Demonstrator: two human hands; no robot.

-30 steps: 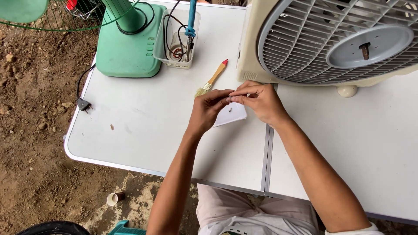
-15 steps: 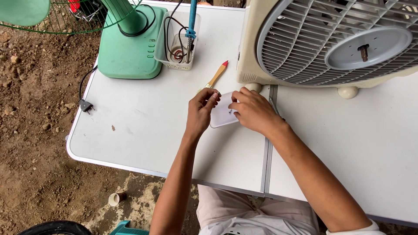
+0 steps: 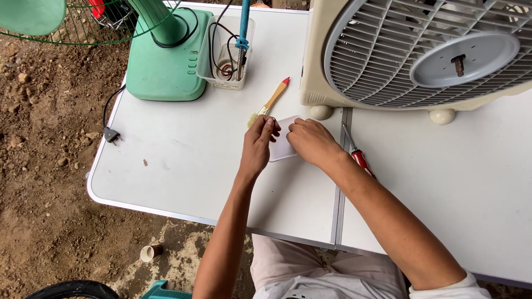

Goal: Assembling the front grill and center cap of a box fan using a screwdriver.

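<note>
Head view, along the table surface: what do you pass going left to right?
Black plug → green fan base → clear tool tub → left hand → right hand → red-handled screwdriver → beige box fan.

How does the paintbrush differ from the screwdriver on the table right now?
The paintbrush has a wooden handle with a red tip and lies in full view left of the white box fan; the screwdriver has a red handle and metal shaft, partly hidden under the right hand. Both lie flat, unheld.
</note>
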